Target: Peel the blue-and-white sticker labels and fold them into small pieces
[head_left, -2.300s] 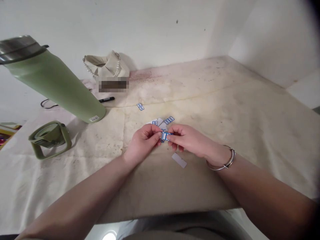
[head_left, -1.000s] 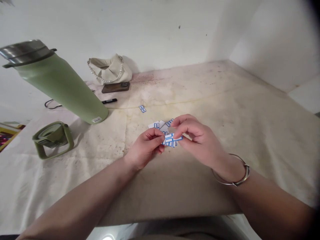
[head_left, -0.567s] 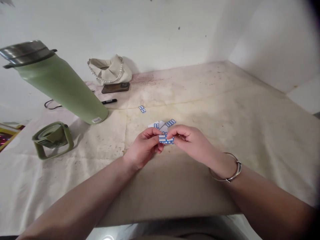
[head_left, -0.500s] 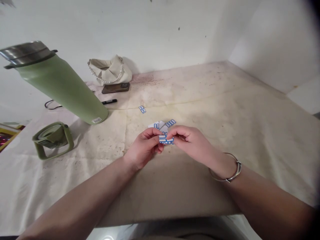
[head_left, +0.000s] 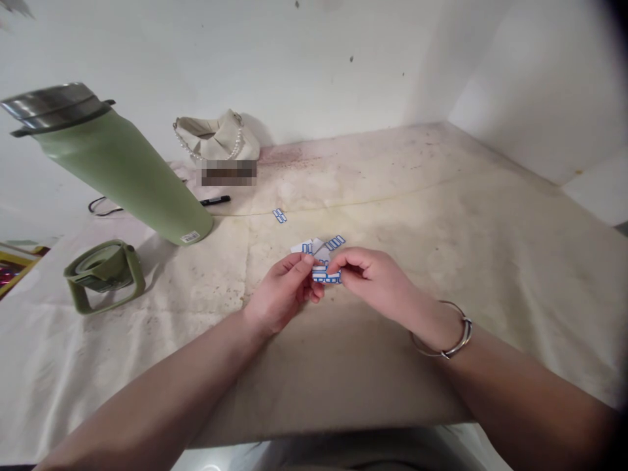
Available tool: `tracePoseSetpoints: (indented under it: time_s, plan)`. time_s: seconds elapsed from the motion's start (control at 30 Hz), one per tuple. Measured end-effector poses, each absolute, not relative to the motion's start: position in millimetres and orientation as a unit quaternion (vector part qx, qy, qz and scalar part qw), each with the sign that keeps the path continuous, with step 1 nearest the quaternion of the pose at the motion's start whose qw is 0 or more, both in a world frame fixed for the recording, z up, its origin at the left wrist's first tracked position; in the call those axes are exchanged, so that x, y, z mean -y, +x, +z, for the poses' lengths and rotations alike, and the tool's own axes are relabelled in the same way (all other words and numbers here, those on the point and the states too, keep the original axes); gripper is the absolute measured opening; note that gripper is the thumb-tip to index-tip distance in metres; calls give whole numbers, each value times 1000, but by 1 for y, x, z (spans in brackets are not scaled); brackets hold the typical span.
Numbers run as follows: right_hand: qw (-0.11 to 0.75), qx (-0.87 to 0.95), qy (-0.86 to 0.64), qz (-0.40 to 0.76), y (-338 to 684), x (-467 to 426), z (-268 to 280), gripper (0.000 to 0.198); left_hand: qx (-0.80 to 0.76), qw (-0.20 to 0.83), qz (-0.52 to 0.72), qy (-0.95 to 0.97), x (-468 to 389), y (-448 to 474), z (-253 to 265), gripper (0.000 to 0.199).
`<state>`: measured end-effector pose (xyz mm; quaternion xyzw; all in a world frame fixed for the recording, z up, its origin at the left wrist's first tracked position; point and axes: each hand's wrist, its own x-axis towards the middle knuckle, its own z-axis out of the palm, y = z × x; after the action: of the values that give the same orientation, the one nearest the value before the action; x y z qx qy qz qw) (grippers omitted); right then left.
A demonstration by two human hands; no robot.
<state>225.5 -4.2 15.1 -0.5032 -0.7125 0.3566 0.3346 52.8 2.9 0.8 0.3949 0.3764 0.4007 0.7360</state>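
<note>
Between both hands is a small sheet of blue-bordered white labels (head_left: 326, 275). My left hand (head_left: 287, 291) pinches its left side, thumb on top and fingers curled beneath. The thumb and forefinger of my right hand (head_left: 375, 278) close on its right side; a bracelet (head_left: 458, 337) circles that wrist. Just beyond the fingers lie several more label pieces (head_left: 321, 248) in a loose pile, partly hidden by the hands. A strip of labels (head_left: 336, 243) sticks out at the pile's right. One separate label piece (head_left: 279, 216) rests farther back on the cloth.
A tall green bottle (head_left: 122, 170) stands at the left, with its green handled lid (head_left: 105, 275) nearby. Behind are a black pen (head_left: 216, 200), a blurred-out dark object (head_left: 229, 173) and a white handbag (head_left: 218, 137) against the wall. A pale cloth (head_left: 441, 216) covers the table.
My left thumb has shifted slightly up and back on the label sheet, showing more of its left side. My right hand has hardly moved.
</note>
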Motion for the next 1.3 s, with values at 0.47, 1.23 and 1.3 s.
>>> tracePoseSetpoints:
  time_s: [0.47,1.23,1.3]
  plan:
    - [287,618,-500,535,227,5,18,28,-425,613,451,490,-1,56,-3,12]
    - [274,658,-486,506,226,1,7,12,-474,553,417,544,-2,53,-4,14]
    - [272,661,-482,506,225,1,6,11,-475,553,416,544,-2,52,-5,13]
